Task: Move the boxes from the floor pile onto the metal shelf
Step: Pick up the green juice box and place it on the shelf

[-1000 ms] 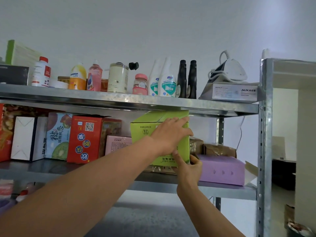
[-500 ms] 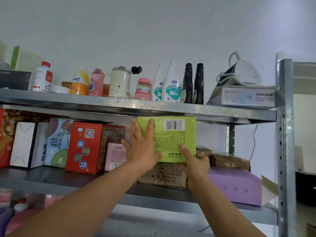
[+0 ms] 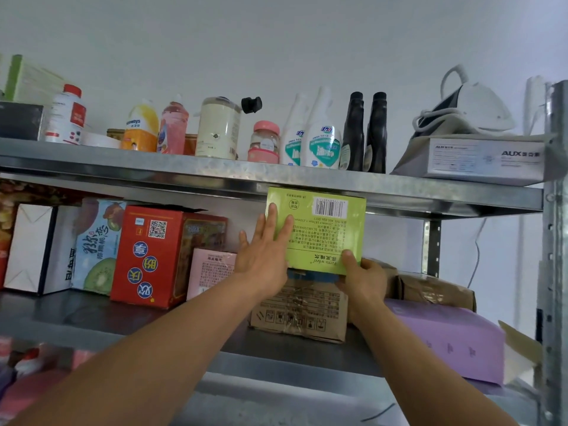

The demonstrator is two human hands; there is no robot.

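In the head view the green box (image 3: 319, 232) stands upright at frame centre on the brown carton (image 3: 298, 309), its top just under the metal shelf (image 3: 184, 167) above, with hardly any room there. My left hand (image 3: 261, 259) lies flat on its face, fingers straight, while my right hand (image 3: 362, 278) pinches its lower right corner — any push goes straight back.

2 hands (image 3: 264, 256), 1 green box (image 3: 325, 235), 2 black btls (image 3: 353, 136), 2 spray btls (image 3: 321, 146), 1 iron (image 3: 473, 109)
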